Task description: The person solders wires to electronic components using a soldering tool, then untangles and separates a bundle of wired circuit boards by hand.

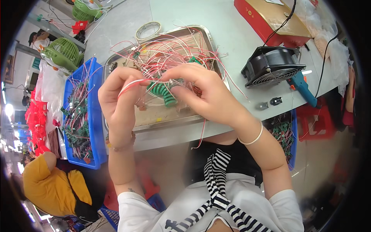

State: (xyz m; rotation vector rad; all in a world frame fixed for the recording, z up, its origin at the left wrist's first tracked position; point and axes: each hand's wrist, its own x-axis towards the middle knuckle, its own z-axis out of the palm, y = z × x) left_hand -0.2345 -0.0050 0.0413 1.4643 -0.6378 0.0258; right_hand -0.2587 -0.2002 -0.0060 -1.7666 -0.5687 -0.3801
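Both my hands are raised over a metal tray (pixel 154 125), their fingertips close together. My left hand (pixel 123 94) is closed in a pinch on thin red and white wires (pixel 133 83), which loop back over its fingers. Between the hands hangs a curved green ribbed strip (pixel 164 92). My right hand (pixel 206 91) pinches at the strip's upper right side, thumb below and forefinger above, with a small silver-coloured piece (pixel 171 82) showing between them. The exact join between wires and strip is hidden by fingers. Tangled red and white wires (pixel 166 52) with small green parts fill the tray behind.
A roll of tape (pixel 148 31) lies beyond the tray. To the right are a black fan (pixel 270 65), a teal-handled tool (pixel 303 89), two small blocks (pixel 276 101) and a red-gold box (pixel 276 19). Blue bins (pixel 96 127) hold wired parts. A person in yellow (pixel 50 185) sits left.
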